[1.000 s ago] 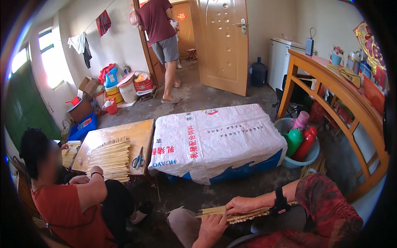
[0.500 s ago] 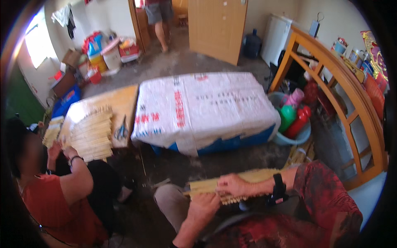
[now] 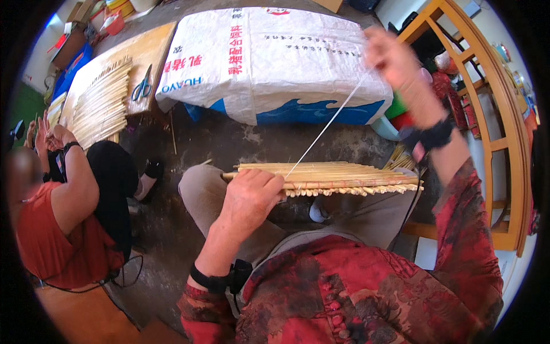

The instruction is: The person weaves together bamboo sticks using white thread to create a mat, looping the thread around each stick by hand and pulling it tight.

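Note:
A bundle of pale reed stalks, bound side by side into a stiff mat, lies across my lap. My left hand is closed around its left end, fingers over the top and thumb hidden. A white string runs taut from the mat beside these fingers up to my right hand. That hand is raised high at the right, blurred by motion, gripping the string's upper end. The cut stalk ends form a row along the mat's near edge.
Ahead stands a low block covered by a white woven sack. To its left, a wooden board carries scissors and another reed mat. A co-worker in orange sits at my left. A wooden frame leans at the right.
My right hand has risen from the mat far up and to the right, drawing the string tight. My left hand stays on the mat's left end. The view has tilted down.

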A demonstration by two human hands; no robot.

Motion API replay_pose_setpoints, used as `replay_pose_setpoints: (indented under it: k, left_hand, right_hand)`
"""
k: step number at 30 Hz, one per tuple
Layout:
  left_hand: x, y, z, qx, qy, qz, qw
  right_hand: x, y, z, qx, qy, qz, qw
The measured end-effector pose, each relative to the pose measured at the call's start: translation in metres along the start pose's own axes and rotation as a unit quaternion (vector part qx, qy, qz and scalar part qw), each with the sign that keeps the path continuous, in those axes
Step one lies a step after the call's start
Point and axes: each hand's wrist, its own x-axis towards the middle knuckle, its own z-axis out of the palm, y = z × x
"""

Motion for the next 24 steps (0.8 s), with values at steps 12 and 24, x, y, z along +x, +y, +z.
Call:
replay_pose_setpoints:
  k: [12, 24]
  left_hand:
    - [0.01, -0.01, -0.011, -0.021, -0.011, -0.019, 1.0]
    - [-0.053, 0.043, 0.002, -0.243, 0.153, -0.378, 0.88]
  right_hand:
    - [-0.066, 0.076, 0.084, -0.136, -0.387, 0.125, 0.903]
    - [-0.083, 0.098, 0.097, -0.291, -0.567, 0.091, 0.765]
